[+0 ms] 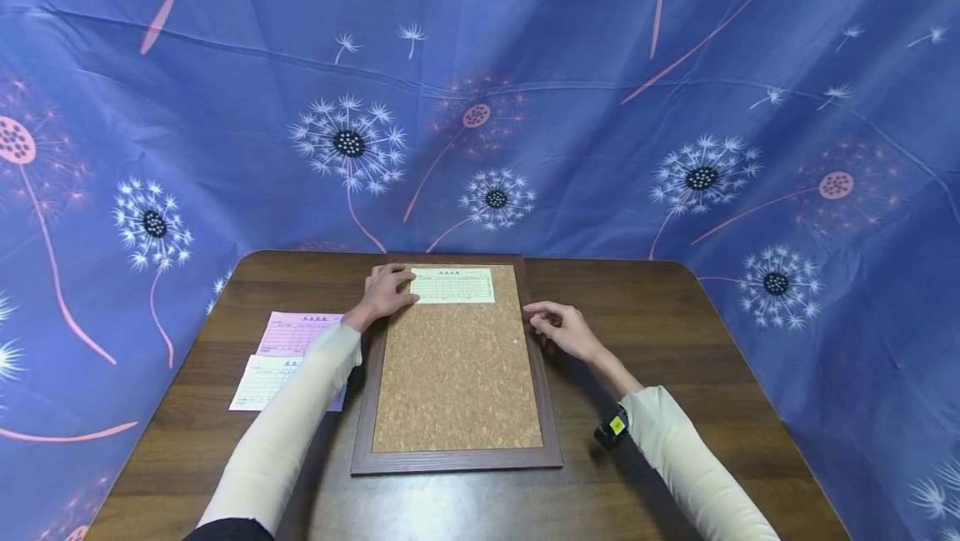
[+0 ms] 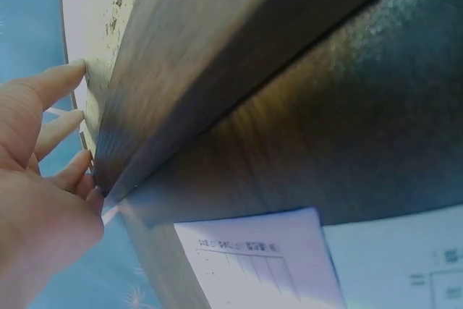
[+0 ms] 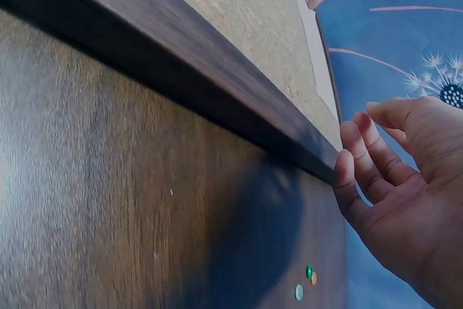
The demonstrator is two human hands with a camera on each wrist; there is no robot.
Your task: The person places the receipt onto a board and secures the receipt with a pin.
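A framed cork board [image 1: 457, 383] lies on the table with a pale greenish-yellow printed slip [image 1: 453, 285] near its far end. My left hand [image 1: 386, 291] reaches over the frame's left side, its fingertips on the slip's left edge. In the left wrist view those fingers [image 2: 61, 81] look fairly straight and spread along the paper. At the board's right side my right hand [image 1: 564, 328] hovers by the frame [image 1: 542, 395], thumb and fingers loosely bent. Nothing shows between the fingers [image 3: 372, 153] in the right wrist view.
Left of the board lie a pink slip [image 1: 288, 333] and a white slip [image 1: 262, 381], partly hidden by my left sleeve. Small round green [image 3: 309, 271] and orange pieces and a pale piece [image 3: 299, 292] lie on the table to the right. A blue dandelion-print cloth [image 1: 570, 149] hangs behind.
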